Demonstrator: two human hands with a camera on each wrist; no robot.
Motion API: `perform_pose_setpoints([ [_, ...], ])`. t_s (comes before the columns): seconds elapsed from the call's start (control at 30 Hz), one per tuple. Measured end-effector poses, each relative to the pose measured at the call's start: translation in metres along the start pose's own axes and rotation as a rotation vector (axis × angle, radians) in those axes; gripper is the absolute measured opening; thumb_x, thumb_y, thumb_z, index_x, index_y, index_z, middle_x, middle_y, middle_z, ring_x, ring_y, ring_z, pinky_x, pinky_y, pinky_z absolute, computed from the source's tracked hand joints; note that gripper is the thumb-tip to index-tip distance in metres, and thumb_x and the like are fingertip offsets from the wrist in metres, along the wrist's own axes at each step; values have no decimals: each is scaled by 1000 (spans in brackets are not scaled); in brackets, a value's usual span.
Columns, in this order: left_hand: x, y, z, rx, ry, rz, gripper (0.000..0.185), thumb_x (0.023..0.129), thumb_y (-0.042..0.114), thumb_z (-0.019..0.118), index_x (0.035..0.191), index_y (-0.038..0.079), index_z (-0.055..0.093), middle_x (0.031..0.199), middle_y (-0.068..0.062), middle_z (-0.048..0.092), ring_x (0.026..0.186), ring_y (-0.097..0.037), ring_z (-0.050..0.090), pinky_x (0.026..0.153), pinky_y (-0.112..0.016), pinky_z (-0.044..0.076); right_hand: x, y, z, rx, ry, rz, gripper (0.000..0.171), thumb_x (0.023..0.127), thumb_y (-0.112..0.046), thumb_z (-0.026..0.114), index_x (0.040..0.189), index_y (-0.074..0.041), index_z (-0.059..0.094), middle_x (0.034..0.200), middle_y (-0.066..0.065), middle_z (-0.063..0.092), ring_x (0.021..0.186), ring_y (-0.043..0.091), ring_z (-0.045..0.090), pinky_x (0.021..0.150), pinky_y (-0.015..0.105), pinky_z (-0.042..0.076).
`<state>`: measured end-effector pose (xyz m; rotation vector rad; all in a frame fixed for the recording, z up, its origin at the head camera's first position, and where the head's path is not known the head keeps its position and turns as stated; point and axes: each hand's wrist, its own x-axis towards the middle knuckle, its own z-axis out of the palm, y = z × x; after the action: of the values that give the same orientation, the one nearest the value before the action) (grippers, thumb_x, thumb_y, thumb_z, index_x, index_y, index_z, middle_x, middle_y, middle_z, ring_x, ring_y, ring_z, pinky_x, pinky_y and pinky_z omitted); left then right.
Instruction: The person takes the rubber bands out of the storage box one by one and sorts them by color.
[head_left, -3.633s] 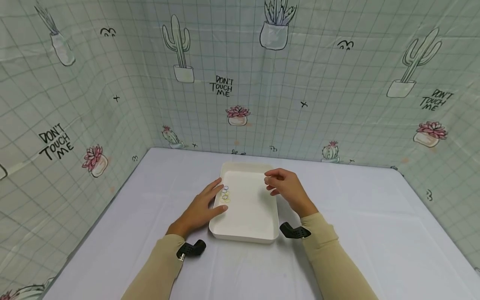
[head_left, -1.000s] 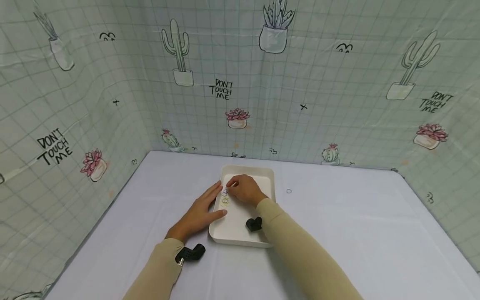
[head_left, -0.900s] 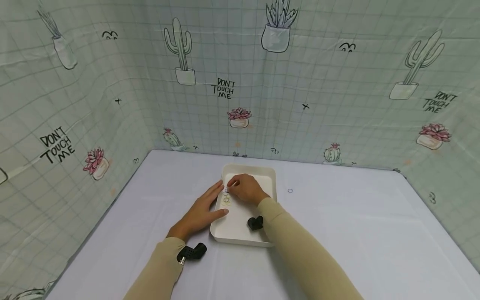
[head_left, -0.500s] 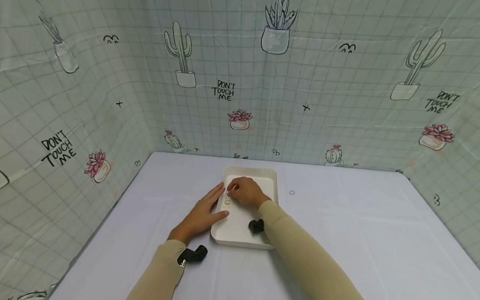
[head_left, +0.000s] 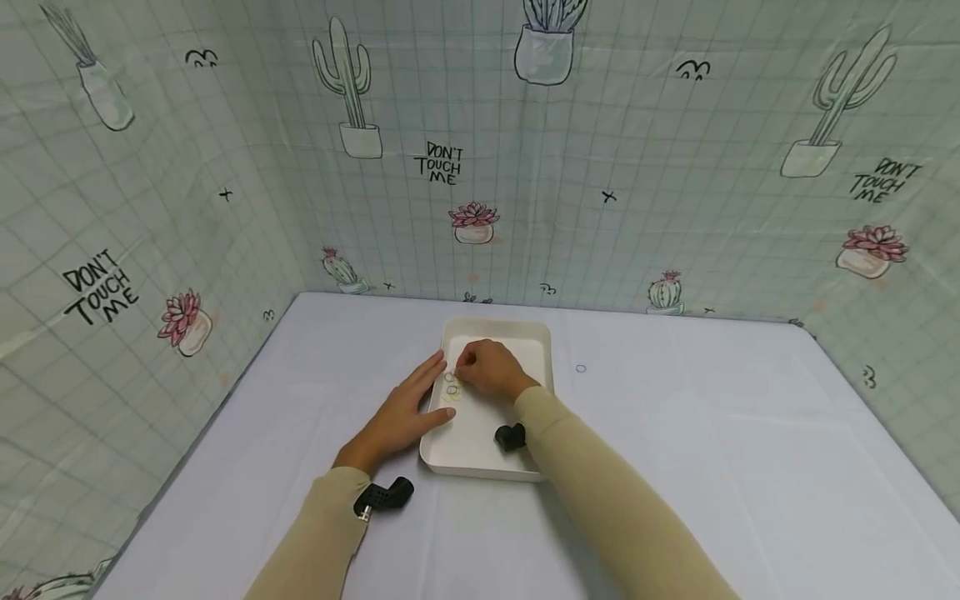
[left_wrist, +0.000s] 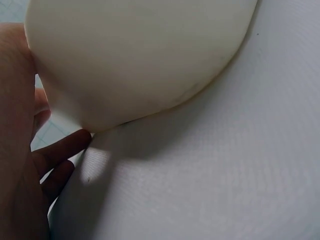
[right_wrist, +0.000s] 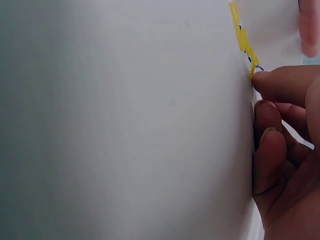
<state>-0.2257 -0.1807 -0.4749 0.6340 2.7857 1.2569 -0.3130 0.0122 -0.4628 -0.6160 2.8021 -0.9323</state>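
Note:
In the head view a white tray [head_left: 468, 460] lies on the table. My left hand [head_left: 397, 419] rests along its left edge, fingers straight, thumb over the rim. My right hand [head_left: 492, 368] reaches into the tray, thumb and index tips together beside a thin blue ring [head_left: 446, 379]. Close to it, nearer me, are yellow loops [head_left: 447, 397] with another thin ring. In the right wrist view the thumb meets the end of the yellow pieces [right_wrist: 242, 39], which have blue line between them. The fingers appear to pinch the ring; the exact contact is hidden.
A single thin ring [head_left: 577, 369] lies on the white-covered table [head_left: 720, 450] to the right of the tray. Patterned cloth walls [head_left: 405, 250] rise behind the table and along its left side. A black wrist camera [head_left: 511, 437] overhangs the tray.
From the tray's right edge my right hand has moved to its left side, among the rings. The ring on the table has come into sight. My left hand stays put.

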Motion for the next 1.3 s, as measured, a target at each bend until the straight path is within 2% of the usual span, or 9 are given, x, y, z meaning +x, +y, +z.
perform_pose_setpoints([
  [0.17, -1, 2, 1, -4, -3, -8, 82, 91, 36, 68, 158, 7, 31, 166, 4, 18, 151, -24, 17, 118, -54, 20, -3, 3, -2, 52, 1, -2, 9, 94, -21, 67, 91, -13, 69, 83, -3, 64, 79, 14, 57, 75, 30, 47],
  [0.3, 0, 5, 0, -13, -8, 3, 81, 92, 36, 68, 158, 7, 31, 167, 2, 18, 151, -25, 17, 118, -54, 20, -3, 5, -5, 112, 18, 21, 8, 95, -19, 66, 92, -13, 67, 77, -3, 65, 72, 12, 59, 70, 27, 48],
  [0.43, 3, 4, 0, -2, 8, 21, 80, 92, 35, 68, 157, 6, 32, 166, 1, 19, 151, -24, 17, 118, -53, 21, -2, 6, -10, 205, 51, 38, 8, 94, -17, 65, 92, -10, 67, 73, 0, 65, 65, 13, 59, 61, 26, 47],
  [0.57, 7, 3, 0, 3, 5, 1, 80, 92, 36, 67, 158, 9, 31, 166, 6, 18, 151, -22, 17, 119, -52, 20, -6, 4, -19, 312, 85, 77, 9, 94, -15, 65, 95, -7, 68, 76, 2, 67, 66, 14, 62, 56, 27, 50],
  [0.7, 5, 3, 2, 8, -12, -29, 80, 93, 35, 67, 159, 10, 30, 166, 7, 17, 152, -23, 15, 118, -54, 19, -15, 1, -27, 412, 89, 123, 10, 95, -15, 66, 100, -6, 70, 83, 4, 70, 71, 16, 65, 59, 28, 53],
  [0.83, 2, 2, 2, 6, -2, -31, 80, 93, 35, 67, 159, 10, 30, 166, 6, 17, 152, -24, 16, 118, -55, 19, -23, -2, -36, 481, 84, 122, 13, 96, -16, 67, 104, -6, 70, 89, 6, 71, 76, 18, 67, 64, 29, 56],
  [1.03, -1, 2, 2, 2, 5, -26, 79, 92, 35, 68, 158, 9, 32, 166, 5, 18, 151, -25, 17, 117, -56, 21, -36, -1, -50, 556, 103, 137, 18, 96, -19, 67, 107, -5, 71, 94, 7, 72, 83, 21, 68, 73, 33, 57],
  [1.3, -1, 3, 0, -1, 0, -25, 80, 92, 36, 67, 158, 8, 31, 166, 4, 17, 151, -25, 17, 118, -55, 20, -49, 5, -58, 622, 78, 136, 26, 95, -17, 67, 111, 4, 72, 92, 8, 72, 81, 21, 68, 75, 32, 56],
])
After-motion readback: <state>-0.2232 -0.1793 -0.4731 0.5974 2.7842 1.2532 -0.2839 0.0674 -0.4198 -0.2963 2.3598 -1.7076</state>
